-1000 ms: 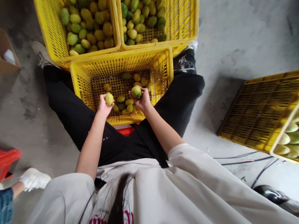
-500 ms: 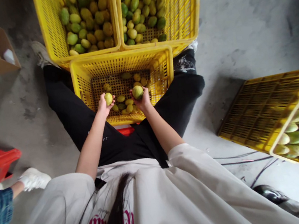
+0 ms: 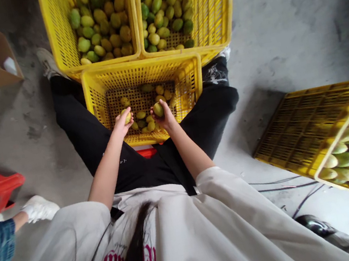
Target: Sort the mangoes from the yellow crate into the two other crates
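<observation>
Between crate walls [image 3: 96, 99], mango-filled hands [image 3: 122, 122].

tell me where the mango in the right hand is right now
In the head view, the mango sits in the right hand over the nearest yellow crate between the person's knees, just right of the left hand.

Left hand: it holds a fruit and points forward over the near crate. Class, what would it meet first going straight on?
Probably the loose fruit just ahead of the left hand, inside the near crate; depth is unclear.
</observation>
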A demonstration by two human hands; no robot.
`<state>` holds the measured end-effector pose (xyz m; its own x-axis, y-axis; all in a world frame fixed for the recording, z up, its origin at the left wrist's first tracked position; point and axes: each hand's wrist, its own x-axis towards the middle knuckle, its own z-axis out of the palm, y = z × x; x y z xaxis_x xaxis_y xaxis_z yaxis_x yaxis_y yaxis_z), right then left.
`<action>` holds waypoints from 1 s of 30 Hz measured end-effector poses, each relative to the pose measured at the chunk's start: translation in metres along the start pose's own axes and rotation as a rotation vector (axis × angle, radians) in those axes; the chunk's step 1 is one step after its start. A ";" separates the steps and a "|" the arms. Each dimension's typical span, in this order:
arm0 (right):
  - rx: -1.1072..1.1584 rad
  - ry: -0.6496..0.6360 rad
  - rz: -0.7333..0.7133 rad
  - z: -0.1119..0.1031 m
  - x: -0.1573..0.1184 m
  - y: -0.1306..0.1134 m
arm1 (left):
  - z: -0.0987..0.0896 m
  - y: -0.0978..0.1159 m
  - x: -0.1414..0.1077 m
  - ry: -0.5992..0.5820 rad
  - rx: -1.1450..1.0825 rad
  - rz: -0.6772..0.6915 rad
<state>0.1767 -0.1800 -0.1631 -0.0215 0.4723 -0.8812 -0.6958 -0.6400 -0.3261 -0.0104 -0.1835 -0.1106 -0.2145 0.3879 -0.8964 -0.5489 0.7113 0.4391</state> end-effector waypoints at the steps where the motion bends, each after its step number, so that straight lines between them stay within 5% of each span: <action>1: -0.001 -0.013 0.009 -0.001 0.001 -0.001 | 0.000 0.000 0.000 -0.001 -0.012 -0.007; 8: -0.035 -0.050 0.055 -0.004 0.005 -0.001 | -0.003 0.004 0.007 -0.036 -0.095 -0.117; 15: 0.114 -0.115 -0.072 -0.002 0.001 0.000 | -0.004 0.005 0.006 0.015 -0.130 -0.103; 21: 0.074 0.005 -0.065 0.001 0.004 0.004 | -0.003 0.000 0.002 -0.033 -0.064 -0.034; 26: 0.066 -0.033 -0.072 -0.001 0.006 0.005 | -0.003 -0.002 0.001 -0.052 -0.040 0.061; 30: 0.077 0.026 -0.035 -0.007 0.007 0.003 | -0.004 0.003 0.000 0.014 -0.076 -0.012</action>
<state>0.1793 -0.1825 -0.1730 0.0224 0.4771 -0.8786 -0.7491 -0.5739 -0.3307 -0.0151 -0.1835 -0.1094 -0.2183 0.3709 -0.9027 -0.6110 0.6693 0.4228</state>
